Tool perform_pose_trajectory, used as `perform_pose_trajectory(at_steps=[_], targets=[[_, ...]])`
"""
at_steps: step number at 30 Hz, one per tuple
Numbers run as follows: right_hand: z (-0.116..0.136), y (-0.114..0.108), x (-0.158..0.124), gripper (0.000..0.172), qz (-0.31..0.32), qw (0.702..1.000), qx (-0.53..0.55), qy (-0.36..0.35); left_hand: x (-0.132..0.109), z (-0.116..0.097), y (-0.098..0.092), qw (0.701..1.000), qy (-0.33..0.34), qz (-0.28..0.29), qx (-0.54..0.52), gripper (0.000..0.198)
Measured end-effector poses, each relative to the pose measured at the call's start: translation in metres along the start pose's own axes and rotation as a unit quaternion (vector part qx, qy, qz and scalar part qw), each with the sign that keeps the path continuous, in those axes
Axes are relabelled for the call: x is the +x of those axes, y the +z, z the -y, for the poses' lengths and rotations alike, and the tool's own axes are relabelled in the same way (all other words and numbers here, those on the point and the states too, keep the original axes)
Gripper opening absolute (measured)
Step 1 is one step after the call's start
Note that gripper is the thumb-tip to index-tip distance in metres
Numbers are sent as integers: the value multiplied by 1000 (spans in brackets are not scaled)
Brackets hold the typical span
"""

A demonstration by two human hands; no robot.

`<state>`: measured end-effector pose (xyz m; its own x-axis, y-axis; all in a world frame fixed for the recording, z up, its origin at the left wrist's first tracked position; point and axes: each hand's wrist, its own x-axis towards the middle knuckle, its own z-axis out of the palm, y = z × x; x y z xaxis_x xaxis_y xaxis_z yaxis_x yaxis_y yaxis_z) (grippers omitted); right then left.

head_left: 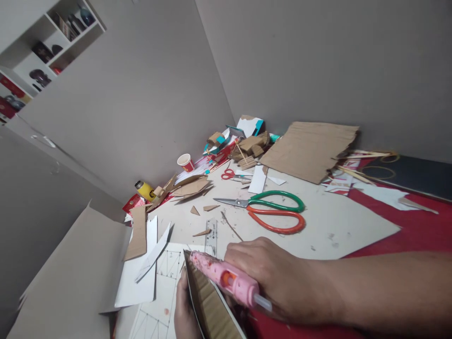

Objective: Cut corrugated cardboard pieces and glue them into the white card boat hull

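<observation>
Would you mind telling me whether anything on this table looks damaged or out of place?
Yes: the large cardboard sheet toward the back right has a ragged, torn-looking edge, not a clean cut. The line-drawn paper beside the left hand also bears a reddish spot, unlike its dark lines.

"How's the light?"

"Soft and rather dim, source hard to tell; the grey wall [318, 61] looks muted; dark shadow edges the cardboard sheet [307, 150]; the glue stick [263, 302] gleams palely."

"And sharpness?"

"Slightly smeary; the shelf [33, 35] is soft; wide-angle stretch shows toward the edges."
</observation>
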<state>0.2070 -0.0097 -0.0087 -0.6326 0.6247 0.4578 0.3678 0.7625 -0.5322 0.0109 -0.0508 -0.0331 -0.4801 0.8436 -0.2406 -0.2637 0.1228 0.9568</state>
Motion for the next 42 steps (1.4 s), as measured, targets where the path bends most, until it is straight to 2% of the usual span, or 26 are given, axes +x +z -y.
perform_pose_trajectory(at_steps=[6, 12, 18, 21, 27, 29, 31, 33, 35, 38, 40, 42], targets=[[0, 0, -1, 19, 8, 1000, -2, 0, -2, -2, 2, 1000, 4, 6, 5, 17], [3, -3, 0, 20, 41, 999, -9, 26, -2, -1, 3, 1000, 25, 4, 9, 19], [3, -4, 0, 16, 69, 996, -22, 52, -2, 0, 4, 995, 56, -23, 80, 31], [3, -5, 0, 14, 78, 995, -22, 59, -1, 1, 3, 993, 56, -33, 94, 30], [3, -4, -3, 12, 63, 997, -26, 32, 5, -2, -6, 991, 74, -62, 95, 31], [0, -5, -4, 13, 36, 999, -29, 0, 5, -8, -5, 997, 33, -38, 56, 26], [-5, -6, -2, 16, 7, 999, -43, -15, 3, -16, -1, 999, -29, 27, -12, 20], [-14, -7, 3, 18, -5, 997, -75, 18, 0, -24, 3, 988, -77, 105, -83, 25], [-24, -7, 8, 17, 7, 988, -124, 92, -3, -30, 7, 978, -86, 145, -125, 24], [-38, -8, 15, 12, 56, 962, -195, 184, -7, -34, 8, 974, -86, 154, -143, 21], [-45, -12, 16, 16, 78, 952, -219, 197, -8, -33, 7, 974, -91, 154, -141, 22], [-46, -18, 15, 20, 91, 953, -227, 177, -9, -30, 6, 975, -97, 152, -132, 24]])
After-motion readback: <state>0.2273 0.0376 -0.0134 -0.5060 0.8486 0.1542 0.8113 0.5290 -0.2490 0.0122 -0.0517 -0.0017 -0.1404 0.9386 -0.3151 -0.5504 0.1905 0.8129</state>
